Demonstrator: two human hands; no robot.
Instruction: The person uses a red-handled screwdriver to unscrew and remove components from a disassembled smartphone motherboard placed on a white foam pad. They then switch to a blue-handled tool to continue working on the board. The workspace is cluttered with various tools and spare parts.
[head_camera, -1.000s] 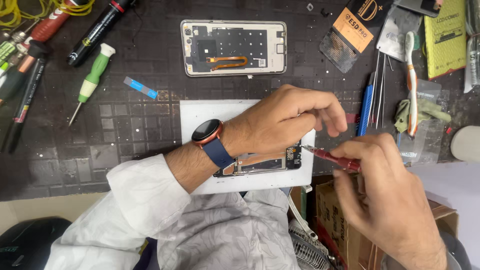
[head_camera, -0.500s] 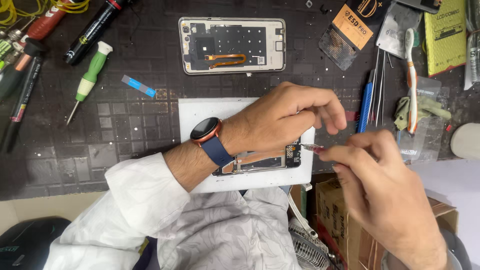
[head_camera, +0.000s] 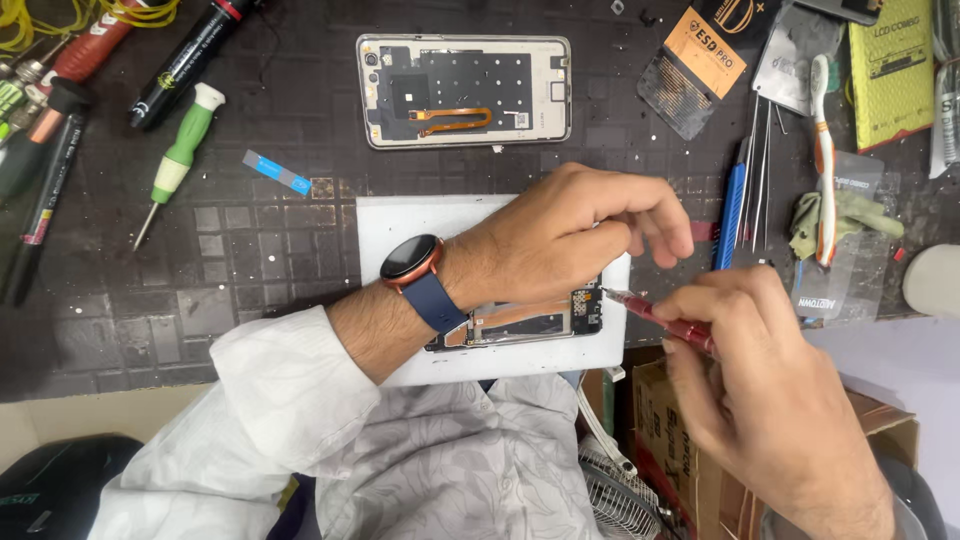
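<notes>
An opened phone (head_camera: 540, 320) lies on a white pad (head_camera: 400, 225) at the front of the bench. My left hand (head_camera: 570, 235), with a watch on its wrist, rests on top of the phone and holds it down, hiding most of it. My right hand (head_camera: 770, 390) grips a red screwdriver (head_camera: 660, 318) whose tip touches the phone's right end near the circuit board. The phone's separate back cover (head_camera: 465, 90), inside face up with an orange flex cable, lies farther back on the dark mat.
A green-handled screwdriver (head_camera: 180, 155), black and red tools (head_camera: 190, 60) and a blue strip (head_camera: 277, 172) lie at left. Tweezers, a blue tool (head_camera: 730, 215), a toothbrush (head_camera: 823, 160), packets and a green cloth sit at right. A cardboard box (head_camera: 650, 400) stands below the bench edge.
My right hand has shifted slightly right and up with the screwdriver, its tip staying at the phone's right end. My left hand stays on the phone.
</notes>
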